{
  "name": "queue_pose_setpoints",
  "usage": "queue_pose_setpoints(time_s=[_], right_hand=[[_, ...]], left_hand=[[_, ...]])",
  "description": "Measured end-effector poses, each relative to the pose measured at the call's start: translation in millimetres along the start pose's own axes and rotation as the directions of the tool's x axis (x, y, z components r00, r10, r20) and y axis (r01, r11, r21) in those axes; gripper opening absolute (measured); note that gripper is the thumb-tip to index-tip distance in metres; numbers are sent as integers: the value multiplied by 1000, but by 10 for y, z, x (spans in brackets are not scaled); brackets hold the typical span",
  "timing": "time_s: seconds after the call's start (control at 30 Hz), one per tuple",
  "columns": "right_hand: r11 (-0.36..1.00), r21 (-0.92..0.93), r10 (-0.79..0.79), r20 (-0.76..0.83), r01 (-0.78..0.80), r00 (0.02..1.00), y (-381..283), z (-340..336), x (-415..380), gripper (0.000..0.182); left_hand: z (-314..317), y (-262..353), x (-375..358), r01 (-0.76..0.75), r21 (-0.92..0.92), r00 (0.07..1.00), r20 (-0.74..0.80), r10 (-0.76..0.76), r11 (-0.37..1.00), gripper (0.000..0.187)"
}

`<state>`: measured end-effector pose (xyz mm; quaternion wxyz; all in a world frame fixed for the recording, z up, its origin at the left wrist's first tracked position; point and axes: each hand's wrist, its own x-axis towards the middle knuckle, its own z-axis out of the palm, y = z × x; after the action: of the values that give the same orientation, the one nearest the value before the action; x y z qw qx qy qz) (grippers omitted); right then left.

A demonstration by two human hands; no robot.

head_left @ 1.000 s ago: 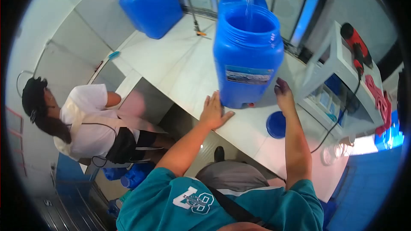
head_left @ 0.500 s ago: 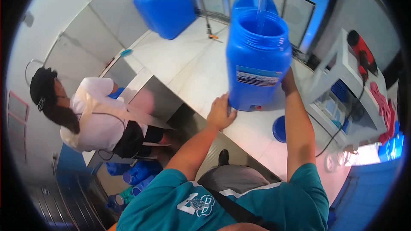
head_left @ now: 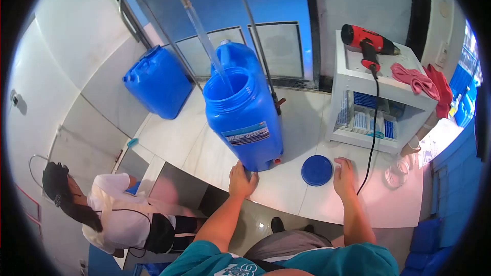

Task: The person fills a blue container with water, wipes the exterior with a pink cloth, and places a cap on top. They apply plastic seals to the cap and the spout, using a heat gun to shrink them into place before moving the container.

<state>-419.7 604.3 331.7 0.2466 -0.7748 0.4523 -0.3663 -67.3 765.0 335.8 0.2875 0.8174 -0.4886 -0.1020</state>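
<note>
A tall blue water container [head_left: 250, 135] with a printed label stands upright on the white counter. Its threaded mouth is uncapped, and a stream of water [head_left: 207, 43] falls into it from above. My left hand [head_left: 241, 181] lies by the container's lower front corner, fingers spread and fingertips right at its base. On the counter to the right is a round blue lid [head_left: 316, 170]. Beside that lid rests my right hand [head_left: 344, 175], open, with nothing in it.
Another blue container [head_left: 158, 83] stands at the back left. At right, a white shelf unit [head_left: 378, 92] carries a red heat gun [head_left: 369, 43] and pink cloths [head_left: 417, 79]; its black cord [head_left: 375, 117] hangs over the counter. A person [head_left: 120, 209] works at left.
My right hand has left the container's right side and come down beside the lid. My left hand stays near the base. The view has turned to the right.
</note>
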Motion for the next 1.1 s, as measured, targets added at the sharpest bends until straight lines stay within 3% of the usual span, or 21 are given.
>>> queue_pose_setpoints(time_s=[0.03, 0.1, 0.13, 0.17, 0.2, 0.23, 0.3, 0.37, 0.47, 0.5, 0.63, 0.73, 0.97, 1.0, 1.07, 1.1], right_hand=[[1000, 4, 7, -10, -7, 1000, 117, 2, -72, 33], [976, -185, 131, 96, -112, 987, 256, -60, -178, 43], [976, -180, 139, 80, -122, 987, 277, -80, -190, 43], [922, -347, 227, 128, -171, 965, 187, -104, -222, 49], [839, -504, 324, 161, -204, 932, 124, -124, -242, 57], [837, -497, 343, 152, -228, 927, 106, -133, -261, 57], [827, -497, 442, 285, -263, 851, 85, -127, -306, 67], [837, -485, 421, 269, -256, 866, 95, -147, -311, 68], [846, -469, 389, 216, -254, 896, 216, -36, -379, 67], [850, -460, 381, 203, -255, 902, 206, -51, -393, 66], [849, -470, 357, 175, -240, 918, 204, -46, -405, 63], [846, -477, 364, 194, -237, 911, 227, -26, -393, 64], [797, -579, 428, 344, -170, 836, -147, -166, -13, 59], [866, -493, 240, 255, -88, 937, -210, -86, 25, 55], [977, -205, 1, 265, 55, 964, -387, 30, 273, 51], [971, -192, -96, 232, 143, 968, -491, 117, 459, 49]], left_hand=[[55, -46, 6, -17, 73, 999, -42, 20, 997, 69], [223, -164, -39, -37, 146, 996, -75, 49, 989, 72], [299, -222, -13, -19, 314, 993, -106, 56, 949, 75], [326, -243, -18, 5, 475, 989, -131, 65, 880, 79], [301, -221, 1, 30, 451, 999, -33, -17, 892, 82], [299, -211, 8, 10, 462, 1000, -16, -3, 887, 82], [315, -237, 11, 14, 473, 1000, -10, -11, 881, 78], [349, -245, 55, -13, 502, 1000, 26, 0, 865, 76], [476, -358, 77, 111, 553, 992, -13, -124, 826, 73], [503, -399, 73, 77, 588, 992, 37, -122, 805, 73], [542, -281, 27, 160, 561, 987, -120, -111, 812, 68], [571, -291, 15, 208, 554, 978, -130, -163, 806, 68], [488, -159, 38, 185, 486, 979, -168, -117, 854, 66], [491, -149, 44, 187, 474, 977, -184, -111, 860, 67], [488, -155, 61, 212, 452, 971, -194, -137, 866, 67], [478, -176, 53, 190, 460, 974, -201, -106, 867, 68]])
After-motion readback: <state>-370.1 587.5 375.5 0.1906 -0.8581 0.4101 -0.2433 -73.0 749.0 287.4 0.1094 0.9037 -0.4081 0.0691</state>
